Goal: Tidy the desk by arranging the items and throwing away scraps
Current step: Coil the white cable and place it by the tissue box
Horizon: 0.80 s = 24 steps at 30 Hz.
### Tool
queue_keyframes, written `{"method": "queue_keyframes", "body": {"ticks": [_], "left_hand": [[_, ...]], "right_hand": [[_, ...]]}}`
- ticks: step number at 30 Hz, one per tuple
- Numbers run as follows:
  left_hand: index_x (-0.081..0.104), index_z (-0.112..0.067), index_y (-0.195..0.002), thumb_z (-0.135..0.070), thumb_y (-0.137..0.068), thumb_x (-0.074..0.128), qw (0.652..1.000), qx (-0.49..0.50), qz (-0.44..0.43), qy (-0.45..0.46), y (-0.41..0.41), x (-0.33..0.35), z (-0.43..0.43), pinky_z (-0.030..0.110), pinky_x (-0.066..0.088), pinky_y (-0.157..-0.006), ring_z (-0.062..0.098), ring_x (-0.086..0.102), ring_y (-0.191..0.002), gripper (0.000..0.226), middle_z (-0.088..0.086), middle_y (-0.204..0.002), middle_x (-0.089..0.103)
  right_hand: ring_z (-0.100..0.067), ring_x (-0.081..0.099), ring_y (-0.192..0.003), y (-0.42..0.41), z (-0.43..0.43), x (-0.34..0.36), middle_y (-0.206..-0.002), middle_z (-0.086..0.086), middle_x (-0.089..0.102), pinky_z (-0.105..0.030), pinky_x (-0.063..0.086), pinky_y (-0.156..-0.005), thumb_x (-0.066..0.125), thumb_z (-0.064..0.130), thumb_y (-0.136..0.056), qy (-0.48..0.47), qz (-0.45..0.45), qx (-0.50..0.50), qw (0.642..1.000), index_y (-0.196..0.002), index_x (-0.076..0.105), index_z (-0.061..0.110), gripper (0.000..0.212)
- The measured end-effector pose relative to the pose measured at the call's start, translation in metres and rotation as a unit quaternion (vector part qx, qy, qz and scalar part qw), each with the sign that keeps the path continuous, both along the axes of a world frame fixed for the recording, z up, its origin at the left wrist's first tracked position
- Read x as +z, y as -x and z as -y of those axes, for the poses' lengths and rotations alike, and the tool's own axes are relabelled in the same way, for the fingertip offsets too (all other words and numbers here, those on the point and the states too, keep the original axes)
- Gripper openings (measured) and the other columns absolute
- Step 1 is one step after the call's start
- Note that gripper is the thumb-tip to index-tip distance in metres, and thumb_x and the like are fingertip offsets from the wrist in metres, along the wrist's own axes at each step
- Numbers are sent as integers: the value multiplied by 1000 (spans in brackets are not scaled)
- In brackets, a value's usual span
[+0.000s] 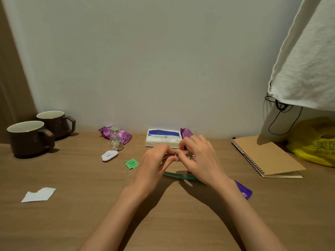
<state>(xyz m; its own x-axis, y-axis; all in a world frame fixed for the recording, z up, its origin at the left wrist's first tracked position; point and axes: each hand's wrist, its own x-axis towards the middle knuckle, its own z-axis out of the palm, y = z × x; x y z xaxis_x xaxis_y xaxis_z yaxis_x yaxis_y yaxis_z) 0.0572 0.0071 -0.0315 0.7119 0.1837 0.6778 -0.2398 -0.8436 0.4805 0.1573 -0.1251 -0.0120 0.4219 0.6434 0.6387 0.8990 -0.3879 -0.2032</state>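
Both hands are over the desk [81,178] at centre, fingertips meeting. The left hand [155,160] and right hand [199,158] have curled fingers, each closed in a narrow pinch on the same small item [176,157]. It is thin and pale and mostly covered by fingers, so I can't tell what it is.

A flat teal thing [181,175] lies on the desk right under the hands. Only its near edge shows; the rest is under the right hand, and I can't tell if the hand touches it.

Scraps:
- a white paper scrap [39,194] lies near left, well apart from everything
- a green scrap [131,163] lies just left of the left hand, print too small to read
- a purple wrapper [243,191] is half hidden by the right forearm

Along the back wall:
- two brown mugs [27,138] stand far left, side by side
- a small bottle [116,140] stands in front of a purple snack pack [125,136]
- a white cloud-shaped gadget [109,155] lies near the bottle
- a tissue pack [163,139] sits behind the hands
- a second purple pack [185,133] stands at its right end, lower part blocked by the right hand

At right lies a closed spiral notebook [266,156]. A yellow bag [315,142] is cut off by the frame edge. A white cloth [308,51] hangs above and covers where the black cord [282,115] starts.
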Motion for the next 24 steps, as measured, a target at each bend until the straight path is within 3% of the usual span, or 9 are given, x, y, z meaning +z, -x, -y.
{"method": "queue_keyframes", "body": {"ticks": [4,8,12,17,21,24], "left_hand": [[57,-16,-95,-22,-87,62,993,-1,1,116,1,5,-2,21,53,-74,2,62,-86,11,-6,-90,64],[58,-18,-91,-24,-86,63,987,2,-13,163,2,4,-10,32,56,-74,6,64,-86,10,-6,-88,66],[60,-15,-90,-25,-86,62,987,1,-16,160,3,5,-14,30,54,-71,3,62,-80,11,-8,-85,65],[59,-15,-91,-26,-85,62,989,-27,-20,145,3,5,-12,23,52,-69,5,63,-82,13,-6,-87,66],[59,-14,-92,-29,-84,63,992,-5,-12,122,2,3,-13,26,56,-74,5,63,-87,18,-5,-88,65],[60,-17,-92,-32,-83,64,994,30,1,106,2,3,-12,21,53,-69,5,62,-84,18,-8,-87,64]], "right_hand": [[-7,49,-89,2,-2,1,-91,10,60,-22,45,-70,68,31,-85,-114,-75,36,990,-96,65,23,13],[-9,52,-95,-1,-1,-5,-97,9,70,-31,47,-76,68,27,-86,-76,-28,56,995,-105,73,25,19],[-9,50,-102,-2,1,-8,-109,11,68,-30,47,-82,66,34,-86,-6,-4,57,998,-122,64,29,37],[-12,53,-101,-1,4,-5,-108,8,69,-24,35,-83,67,31,-86,32,69,41,996,-119,66,27,33],[-8,50,-107,3,5,-5,-116,6,62,-22,41,-87,57,29,-94,56,-9,62,996,-125,59,24,32],[-5,51,-103,5,6,-5,-113,8,61,-21,47,-85,55,27,-95,56,-73,84,992,-128,58,25,33]]}}
